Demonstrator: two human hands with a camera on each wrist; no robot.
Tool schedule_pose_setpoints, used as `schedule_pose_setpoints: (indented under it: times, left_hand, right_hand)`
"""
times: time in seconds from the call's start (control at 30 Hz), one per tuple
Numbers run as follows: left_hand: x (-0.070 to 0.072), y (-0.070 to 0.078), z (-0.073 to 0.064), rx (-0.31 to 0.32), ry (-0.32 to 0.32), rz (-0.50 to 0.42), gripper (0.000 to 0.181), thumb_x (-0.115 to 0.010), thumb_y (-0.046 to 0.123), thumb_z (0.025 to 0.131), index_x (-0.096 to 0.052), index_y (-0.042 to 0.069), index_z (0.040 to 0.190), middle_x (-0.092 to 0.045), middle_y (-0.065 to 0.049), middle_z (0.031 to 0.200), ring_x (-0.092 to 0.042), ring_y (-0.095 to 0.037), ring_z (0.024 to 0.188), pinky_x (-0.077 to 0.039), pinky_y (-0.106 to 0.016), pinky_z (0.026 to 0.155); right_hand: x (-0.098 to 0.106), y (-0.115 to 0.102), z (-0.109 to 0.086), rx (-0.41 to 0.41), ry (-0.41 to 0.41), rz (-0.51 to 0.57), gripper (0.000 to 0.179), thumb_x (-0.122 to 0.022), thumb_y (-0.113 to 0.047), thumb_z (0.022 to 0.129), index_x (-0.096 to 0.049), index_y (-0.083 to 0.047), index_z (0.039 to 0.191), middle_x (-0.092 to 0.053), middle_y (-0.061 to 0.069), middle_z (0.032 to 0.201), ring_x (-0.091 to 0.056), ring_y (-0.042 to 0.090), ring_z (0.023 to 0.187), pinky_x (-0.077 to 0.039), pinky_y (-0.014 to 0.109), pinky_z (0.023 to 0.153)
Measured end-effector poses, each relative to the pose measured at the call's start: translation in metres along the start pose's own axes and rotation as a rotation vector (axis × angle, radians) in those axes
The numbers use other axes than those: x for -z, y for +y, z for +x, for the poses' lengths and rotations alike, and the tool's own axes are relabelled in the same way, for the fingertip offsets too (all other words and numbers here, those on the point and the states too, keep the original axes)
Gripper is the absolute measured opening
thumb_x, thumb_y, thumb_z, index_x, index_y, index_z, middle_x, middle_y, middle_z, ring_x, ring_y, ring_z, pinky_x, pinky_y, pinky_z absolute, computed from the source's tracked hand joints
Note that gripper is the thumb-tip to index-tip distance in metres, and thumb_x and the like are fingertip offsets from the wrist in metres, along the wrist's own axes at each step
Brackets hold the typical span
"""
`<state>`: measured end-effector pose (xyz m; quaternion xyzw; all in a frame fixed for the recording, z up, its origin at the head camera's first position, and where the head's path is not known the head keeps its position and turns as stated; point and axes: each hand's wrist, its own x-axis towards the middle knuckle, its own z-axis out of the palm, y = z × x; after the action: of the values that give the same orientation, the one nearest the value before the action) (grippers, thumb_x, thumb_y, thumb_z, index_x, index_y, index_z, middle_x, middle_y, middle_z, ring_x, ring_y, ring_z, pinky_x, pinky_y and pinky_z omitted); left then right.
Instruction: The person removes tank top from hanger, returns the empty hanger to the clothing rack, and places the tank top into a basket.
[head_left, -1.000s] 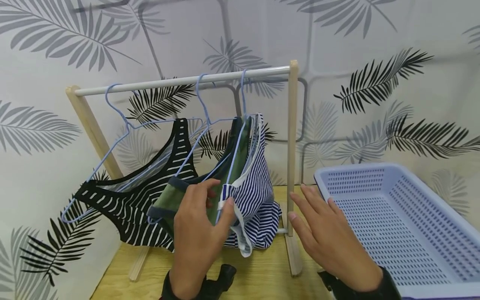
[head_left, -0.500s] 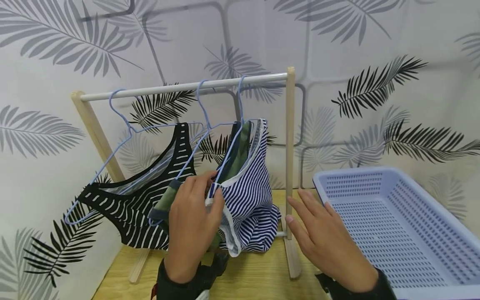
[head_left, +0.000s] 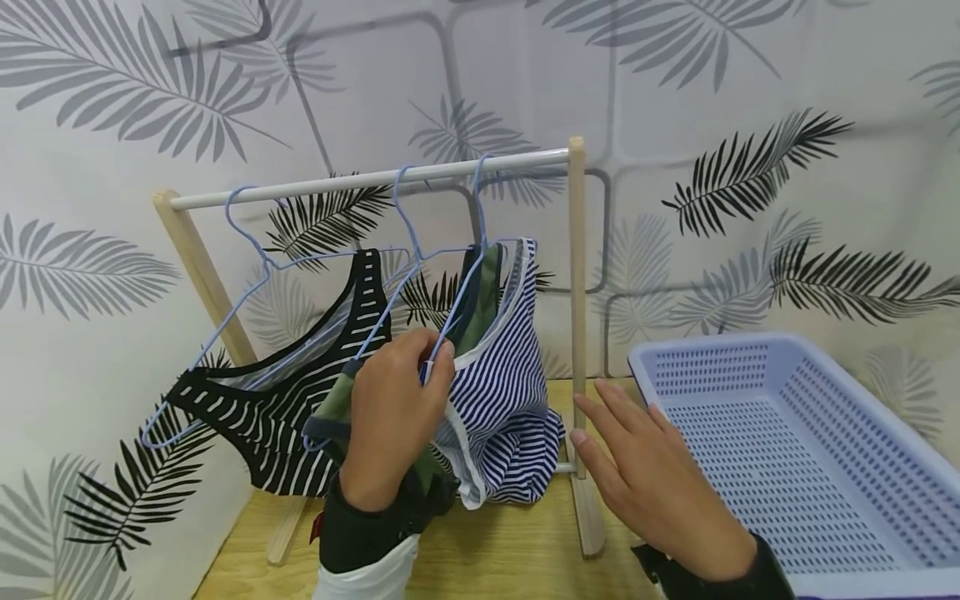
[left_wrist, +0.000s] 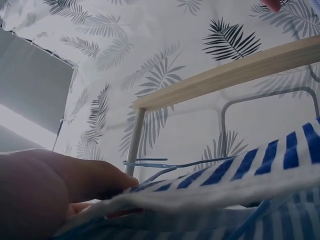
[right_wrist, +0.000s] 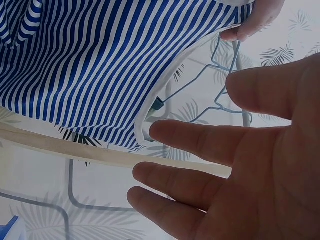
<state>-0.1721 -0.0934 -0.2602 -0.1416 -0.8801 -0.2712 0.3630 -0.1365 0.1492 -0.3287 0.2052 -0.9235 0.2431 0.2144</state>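
My left hand (head_left: 392, 417) pinches the near side edge of blue-and-white striped underpants (head_left: 504, 375) at the lower arm of a light blue hanger (head_left: 482, 204). The far side of the underpants sits on the hanger's other arm. In the left wrist view my thumb (left_wrist: 95, 180) lies against the white-trimmed edge; the fingertips are mostly hidden. My right hand (head_left: 645, 479) hovers beside the rack's right post (head_left: 577, 317), fingers straight and spread, holding nothing. In the right wrist view the striped cloth (right_wrist: 100, 75) hangs beyond its fingers.
Black-and-white striped underpants (head_left: 292, 417) and a green pair with dark trim (head_left: 333, 404) hang on other blue hangers to the left. A rail (head_left: 360, 179) on wooden posts carries them all. On the right of the wooden table (head_left: 495, 558) stands a blue plastic basket (head_left: 765, 475).
My left hand has closed further over the striped side edge and the hanger arm, drawing both slightly left before easing back. The right hand stays spread near the post. The head view has shifted slightly.
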Motion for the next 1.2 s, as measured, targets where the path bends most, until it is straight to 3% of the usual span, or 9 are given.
schedule_pose_setpoints:
  times: [0.3,0.73,0.93,1.2]
  left_hand:
    - [0.001,-0.003,0.001,0.025,0.021,-0.020,0.014,-0.059,0.015,0.093,-0.067,0.006,0.086,-0.052,-0.002,0.067,-0.043,-0.016,0.056,-0.033,-0.032,0.052]
    - [0.007,-0.004,-0.006,-0.042,0.110,0.001,0.012,-0.060,0.011,0.091,-0.065,0.007,0.081,-0.052,-0.001,0.067,-0.044,-0.014,0.057,-0.033,-0.031,0.053]
    - [0.015,-0.001,-0.003,-0.072,0.137,-0.012,0.012,-0.060,0.011,0.091,-0.066,0.005,0.084,-0.054,-0.002,0.067,-0.044,-0.015,0.058,-0.033,-0.032,0.053]
    - [0.036,0.004,-0.010,-0.036,0.149,-0.038,0.011,-0.061,0.012,0.093,-0.068,0.004,0.090,-0.060,-0.005,0.077,-0.048,-0.015,0.065,-0.039,-0.032,0.057]
  right_hand:
    - [-0.002,0.000,0.001,0.025,0.018,-0.002,0.042,-0.046,-0.034,0.102,-0.055,-0.010,0.135,-0.045,0.014,0.145,-0.040,0.031,0.135,-0.025,0.064,0.103]
    - [-0.004,-0.001,-0.004,0.016,0.016,0.009,0.041,-0.046,-0.034,0.101,-0.055,-0.013,0.136,-0.046,0.013,0.144,-0.040,0.031,0.134,-0.026,0.065,0.102]
    - [-0.002,0.000,-0.002,0.016,0.014,0.005,0.042,-0.046,-0.034,0.102,-0.054,-0.013,0.137,-0.044,0.015,0.146,-0.039,0.033,0.135,-0.024,0.066,0.103]
    - [0.004,0.000,-0.001,0.012,0.028,0.014,0.042,-0.045,-0.035,0.102,-0.053,-0.015,0.138,-0.044,0.013,0.146,-0.039,0.033,0.135,-0.024,0.067,0.102]
